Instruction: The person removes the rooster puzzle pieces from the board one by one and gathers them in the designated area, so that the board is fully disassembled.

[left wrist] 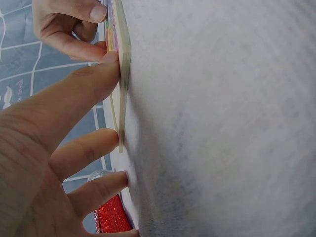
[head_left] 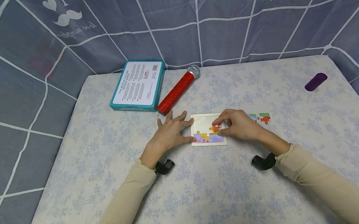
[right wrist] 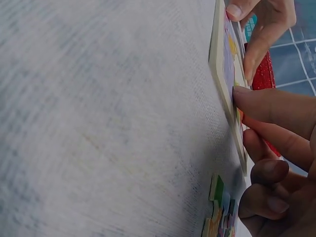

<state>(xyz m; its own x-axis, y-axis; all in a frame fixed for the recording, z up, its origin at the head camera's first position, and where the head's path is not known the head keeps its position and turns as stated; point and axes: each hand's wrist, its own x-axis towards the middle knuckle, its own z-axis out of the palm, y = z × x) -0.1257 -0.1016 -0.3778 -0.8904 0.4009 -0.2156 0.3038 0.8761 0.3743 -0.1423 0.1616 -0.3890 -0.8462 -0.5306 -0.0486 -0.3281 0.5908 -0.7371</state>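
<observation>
A small square jigsaw tray (head_left: 203,120) with a pale wooden rim lies flat on the table, its lower rows filled with purple and yellow puzzle pieces (head_left: 205,137). My left hand (head_left: 169,131) is spread at the tray's left side, thumb on the lower left corner and a fingertip on the rim higher up. Over the right part of the tray, my right hand (head_left: 240,123) pinches an orange puzzle piece (head_left: 215,128) between thumb and fingers. Its fingertips partly hide that piece. In the right wrist view, the right thumb (right wrist: 261,103) touches down beside the tray's edge.
Loose puzzle pieces (head_left: 264,118) lie right of the tray, partly behind the right hand. A teal box (head_left: 139,83) and a red glittery microphone (head_left: 178,91) lie behind the left hand. A purple cylinder (head_left: 316,82) rests far right. A grey curtain (head_left: 175,43) hangs behind the table.
</observation>
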